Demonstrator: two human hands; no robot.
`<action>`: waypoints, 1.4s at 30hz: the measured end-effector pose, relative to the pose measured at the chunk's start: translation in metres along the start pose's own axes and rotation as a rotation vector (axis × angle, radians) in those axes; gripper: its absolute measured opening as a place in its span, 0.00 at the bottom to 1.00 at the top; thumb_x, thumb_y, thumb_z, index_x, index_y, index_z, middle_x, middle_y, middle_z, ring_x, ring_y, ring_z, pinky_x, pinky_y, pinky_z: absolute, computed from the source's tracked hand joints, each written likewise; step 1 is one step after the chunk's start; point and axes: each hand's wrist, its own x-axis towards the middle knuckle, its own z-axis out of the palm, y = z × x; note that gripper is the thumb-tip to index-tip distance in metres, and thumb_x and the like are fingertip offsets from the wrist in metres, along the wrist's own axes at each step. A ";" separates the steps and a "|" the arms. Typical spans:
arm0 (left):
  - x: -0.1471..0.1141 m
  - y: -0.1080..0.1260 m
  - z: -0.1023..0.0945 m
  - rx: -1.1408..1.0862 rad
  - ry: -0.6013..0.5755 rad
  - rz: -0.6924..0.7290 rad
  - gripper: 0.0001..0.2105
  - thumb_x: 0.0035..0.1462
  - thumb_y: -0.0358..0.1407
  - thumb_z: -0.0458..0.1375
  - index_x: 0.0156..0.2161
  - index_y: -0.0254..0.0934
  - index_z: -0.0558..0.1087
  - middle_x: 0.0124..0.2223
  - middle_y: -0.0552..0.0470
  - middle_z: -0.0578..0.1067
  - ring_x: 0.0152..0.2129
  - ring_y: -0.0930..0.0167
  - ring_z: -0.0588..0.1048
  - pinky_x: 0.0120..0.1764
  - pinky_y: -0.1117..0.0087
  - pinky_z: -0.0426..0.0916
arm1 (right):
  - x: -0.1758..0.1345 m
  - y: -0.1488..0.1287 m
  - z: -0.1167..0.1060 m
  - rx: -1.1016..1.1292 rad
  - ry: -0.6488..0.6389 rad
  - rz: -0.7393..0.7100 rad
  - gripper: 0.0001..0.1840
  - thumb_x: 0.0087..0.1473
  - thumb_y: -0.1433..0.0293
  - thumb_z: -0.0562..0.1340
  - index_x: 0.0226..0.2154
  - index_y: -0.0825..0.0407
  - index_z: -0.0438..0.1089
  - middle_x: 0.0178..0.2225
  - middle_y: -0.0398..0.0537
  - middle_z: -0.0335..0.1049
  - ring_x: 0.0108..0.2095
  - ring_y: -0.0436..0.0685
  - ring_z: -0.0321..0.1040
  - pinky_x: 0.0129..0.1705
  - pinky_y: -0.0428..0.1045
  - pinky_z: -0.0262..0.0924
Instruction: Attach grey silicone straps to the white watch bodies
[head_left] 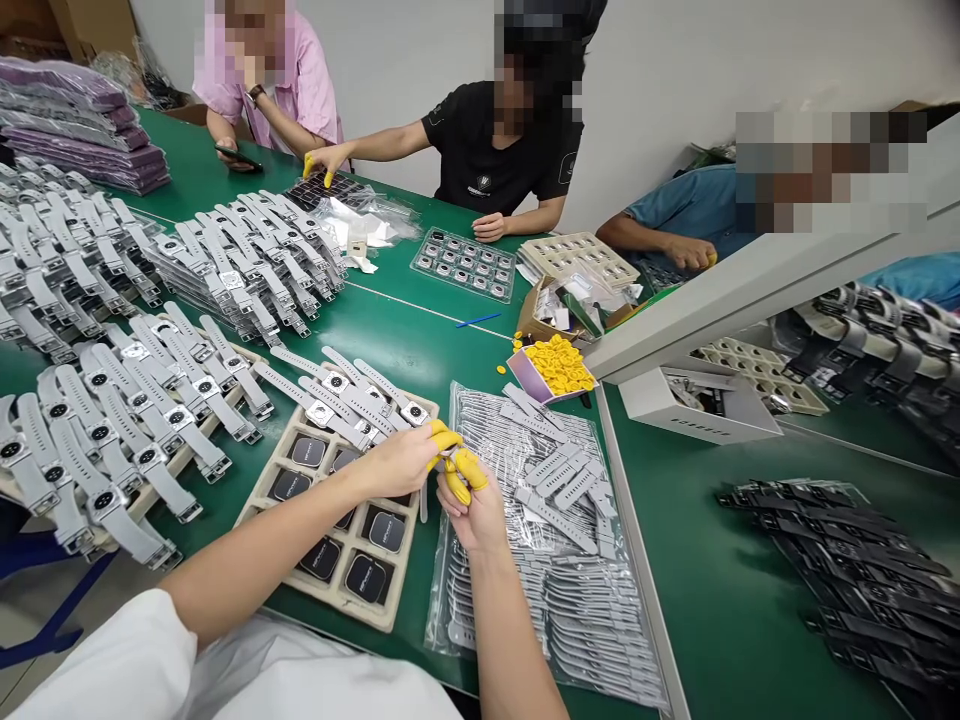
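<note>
My left hand point(416, 462) and my right hand point(474, 505) meet above the tray's right edge, yellow finger cots on their fingertips. Both are closed around a small silver-grey watch piece point(448, 456), mostly hidden by the fingers. Below my left hand lies a beige tray point(405, 595) with square black-faced watch cases point(367, 577) in its pockets. Finished-looking watches with grey straps point(319, 412) lie across its far end. Beside my right hand, loose grey straps point(559, 515) rest on a clear plastic bag full of straps point(600, 620).
Stacked trays of grey-strapped watches point(105, 430) fill the left side. A box of yellow finger cots point(555, 368) stands beyond the straps, near a blue stick point(478, 320). A grey post point(750, 280) slants across the right, beside black straps point(862, 580). Several people sit opposite.
</note>
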 end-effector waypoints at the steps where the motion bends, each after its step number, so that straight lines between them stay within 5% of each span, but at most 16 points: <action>1: 0.000 0.001 0.000 0.008 -0.009 -0.013 0.24 0.61 0.22 0.48 0.59 0.37 0.70 0.53 0.42 0.73 0.51 0.61 0.76 0.54 0.60 0.74 | 0.000 0.000 0.001 0.008 0.012 0.001 0.21 0.51 0.57 0.74 0.25 0.51 0.65 0.13 0.30 0.49 0.13 0.42 0.39 0.13 0.39 0.39; 7: -0.001 0.011 -0.011 -0.046 -0.018 -0.004 0.21 0.70 0.31 0.47 0.64 0.37 0.66 0.54 0.41 0.72 0.51 0.62 0.74 0.55 0.59 0.73 | 0.001 0.000 -0.002 -0.002 0.048 0.030 0.23 0.50 0.56 0.74 0.24 0.50 0.63 0.13 0.31 0.50 0.13 0.41 0.39 0.13 0.39 0.40; 15: 0.003 0.018 -0.009 0.200 -0.090 -0.004 0.14 0.65 0.31 0.51 0.52 0.31 0.73 0.51 0.37 0.73 0.49 0.56 0.74 0.53 0.54 0.73 | 0.003 0.000 -0.012 -0.078 0.050 0.119 0.24 0.50 0.55 0.73 0.23 0.50 0.61 0.13 0.30 0.49 0.12 0.41 0.38 0.12 0.39 0.38; 26: 0.001 0.016 -0.020 -0.189 -0.013 0.030 0.19 0.72 0.35 0.46 0.62 0.38 0.68 0.56 0.42 0.74 0.54 0.63 0.74 0.58 0.59 0.71 | -0.005 -0.012 -0.002 -0.043 0.003 0.061 0.20 0.51 0.55 0.72 0.27 0.50 0.67 0.13 0.31 0.51 0.13 0.42 0.41 0.13 0.40 0.39; 35: 0.002 0.020 -0.014 0.207 -0.151 -0.010 0.15 0.64 0.33 0.52 0.52 0.32 0.74 0.51 0.38 0.74 0.49 0.57 0.75 0.54 0.55 0.73 | -0.004 -0.012 -0.010 -0.202 0.037 0.224 0.25 0.45 0.54 0.74 0.23 0.50 0.61 0.13 0.32 0.53 0.13 0.42 0.43 0.15 0.41 0.38; 42: 0.002 0.019 -0.023 -0.117 -0.103 -0.068 0.18 0.69 0.33 0.46 0.57 0.35 0.71 0.54 0.42 0.75 0.52 0.62 0.75 0.58 0.58 0.72 | -0.006 -0.015 -0.007 -0.169 0.006 0.167 0.24 0.48 0.52 0.73 0.26 0.50 0.64 0.13 0.32 0.54 0.13 0.43 0.43 0.15 0.41 0.39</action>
